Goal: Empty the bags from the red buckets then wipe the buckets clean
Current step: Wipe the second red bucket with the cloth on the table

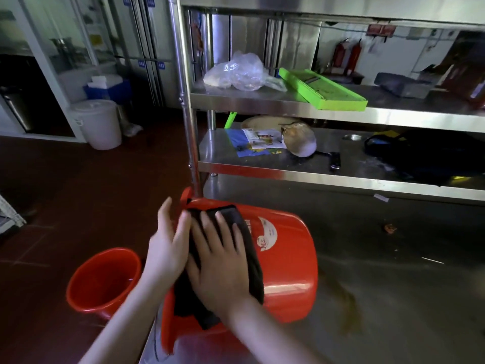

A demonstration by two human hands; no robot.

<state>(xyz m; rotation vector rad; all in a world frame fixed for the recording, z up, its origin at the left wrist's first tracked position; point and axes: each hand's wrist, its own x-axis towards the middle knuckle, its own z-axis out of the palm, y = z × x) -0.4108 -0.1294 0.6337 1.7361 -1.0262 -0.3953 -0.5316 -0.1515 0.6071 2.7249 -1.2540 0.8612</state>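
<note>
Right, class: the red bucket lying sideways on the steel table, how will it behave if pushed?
Likely to roll: the red bucket lies on its curved wall on the steel table. Its glossy plastic probably slides easily. The right hand pressing the dark cloth may be steadying it.

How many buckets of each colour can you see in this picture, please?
Red buckets: 2 (tipped bucket, upright bucket)
White buckets: 1 (lidded bucket)
Total: 3
</note>
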